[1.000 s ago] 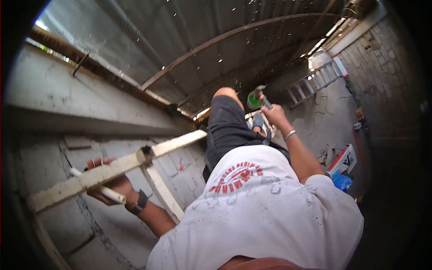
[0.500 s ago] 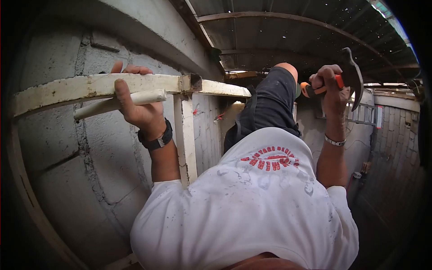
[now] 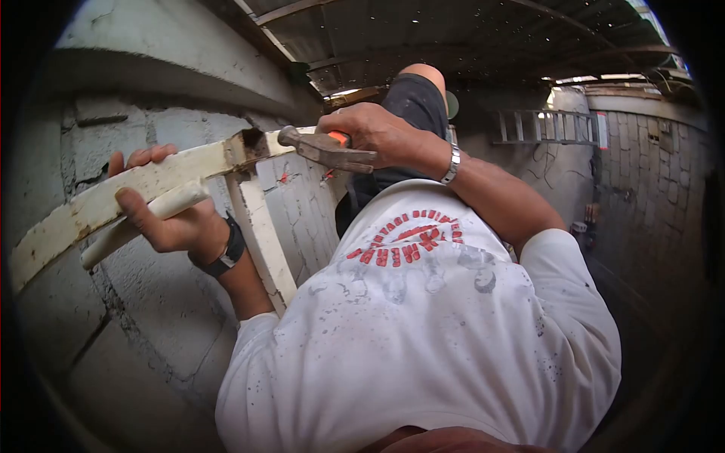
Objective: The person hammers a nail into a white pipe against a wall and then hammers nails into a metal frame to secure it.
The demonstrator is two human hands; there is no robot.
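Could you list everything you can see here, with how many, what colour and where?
hammer: one, dark steel head, orange handle, head by the frame's joint.
frame: one, cream-painted, rusty, running across the wall.
white tube: one, held against the frame's bar.
block wall: one, grey, on the left behind the frame.
roof: one, dark corrugated sheets, overhead.
ladder: one, grey, against the far wall.
T-shirt: one, white, red print.
shorts: one, black, over the raised knee.
watch: one, black, left wrist.
bracelet: one, silver, right wrist.
left hand: grip closed around frame and tube.
right hand: grip closed on the hammer.
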